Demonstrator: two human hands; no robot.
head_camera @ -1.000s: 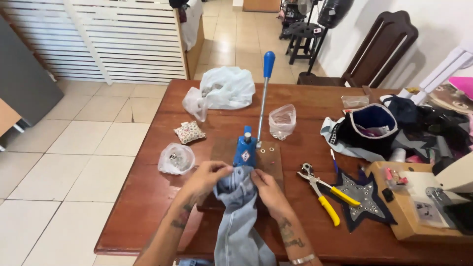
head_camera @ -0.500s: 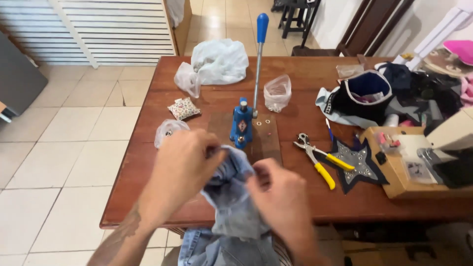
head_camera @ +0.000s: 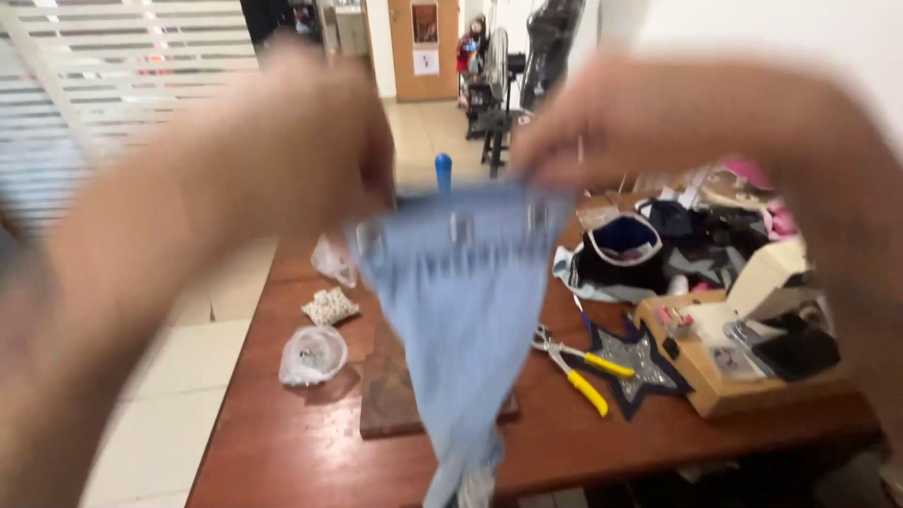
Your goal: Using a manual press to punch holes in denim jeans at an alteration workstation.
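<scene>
The wooden table [head_camera: 282, 442] filled the lower frame; the light-blue denim garment [head_camera: 461, 320] hung at centre, lifted off it, nothing visibly fastened; the left hand [head_camera: 310, 150] and right hand [head_camera: 640, 122] each pinched its top edge; yellow-handled pliers [head_camera: 578, 367] lay idle right of centre.

The denim piece [head_camera: 466, 310] I hold up hangs before the wooden board [head_camera: 388, 395]. Bare table [head_camera: 282, 442] lies left; yellow-handled pliers [head_camera: 574, 362] and the star patch [head_camera: 640, 362] crowd the right.
</scene>
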